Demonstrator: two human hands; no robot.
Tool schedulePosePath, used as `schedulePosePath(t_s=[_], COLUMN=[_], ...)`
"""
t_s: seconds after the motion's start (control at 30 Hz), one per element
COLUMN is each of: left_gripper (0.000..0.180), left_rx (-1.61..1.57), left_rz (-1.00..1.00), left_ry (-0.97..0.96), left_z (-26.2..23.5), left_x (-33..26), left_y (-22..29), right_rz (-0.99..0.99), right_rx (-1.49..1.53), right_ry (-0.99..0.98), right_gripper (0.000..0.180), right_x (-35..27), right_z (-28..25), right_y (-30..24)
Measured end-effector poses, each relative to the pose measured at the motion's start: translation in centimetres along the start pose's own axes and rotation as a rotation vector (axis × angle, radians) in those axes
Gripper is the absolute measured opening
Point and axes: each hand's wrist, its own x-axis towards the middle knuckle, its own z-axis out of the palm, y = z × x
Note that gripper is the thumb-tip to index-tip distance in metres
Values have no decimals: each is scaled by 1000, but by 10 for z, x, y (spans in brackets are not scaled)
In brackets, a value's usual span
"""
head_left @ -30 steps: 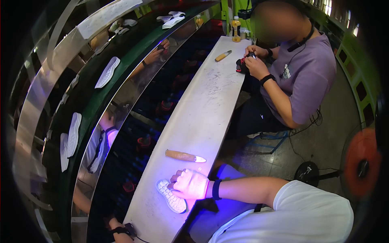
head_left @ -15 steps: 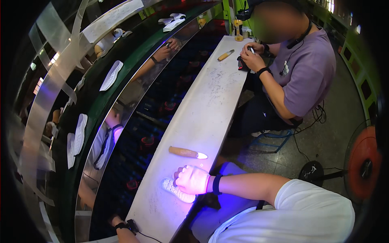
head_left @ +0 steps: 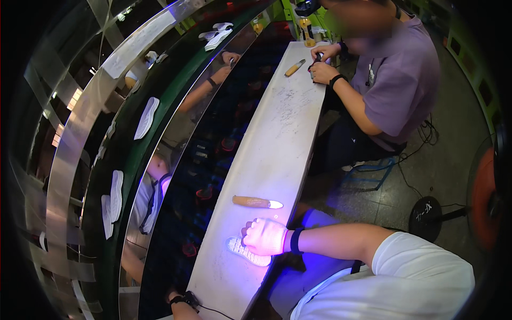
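Observation:
A pale shoe sole (head_left: 234,246) with a patterned face lies on the white bench, lit by violet light. My right hand (head_left: 264,236), in a light glove with bare dark-looking fingertips, is curled over the sole's near edge and touches it. Its fingers are closed; whatever is under them is hidden. Just beyond that hand lies a tan-handled knife (head_left: 250,201) with a brightly lit tip. At the lower left, my left hand (head_left: 172,295) is mostly hidden behind its wristband and a small black device (head_left: 192,298) with a cable, so its fingers do not show.
A person (head_left: 400,80) sits at the bench's far end, handling a small dark object. Near them lie another knife (head_left: 295,68) and a bottle (head_left: 306,33). White soles (head_left: 146,118) rest on a green conveyor (head_left: 130,160) behind a shiny metal rail. A fan (head_left: 485,192) stands right.
The whole view has tilted slightly, shifting the bench scene. My right hand stays on the sole. The other person's hands have moved lower and a little apart.

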Motion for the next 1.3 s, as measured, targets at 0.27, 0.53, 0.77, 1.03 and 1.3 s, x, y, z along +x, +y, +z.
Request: schedulePosePath(t_s=[0.27,0.53,0.77,1.03,1.3], left_gripper=[78,55,56,53,38], left_rx=[-579,414,452,98,-713], left_rz=[396,1660,1728,1536,789], left_ry=[-240,-833,-476,-232,-482], left_z=[-8,-77,-51,-18,-29], left_x=[-92,-372,-436,-433,-462], left_y=[98,207,112,105,150], right_rz=[80,71,-146,-59,379], right_rx=[36,163,68,630,1341], right_ry=[10,123,-42,211,311], right_gripper=[18,31,31,23,38], right_x=[-2,-6,-77,-31,-38], right_z=[3,11,-12,-95,-14], right_y=[6,4,9,-34,-21])
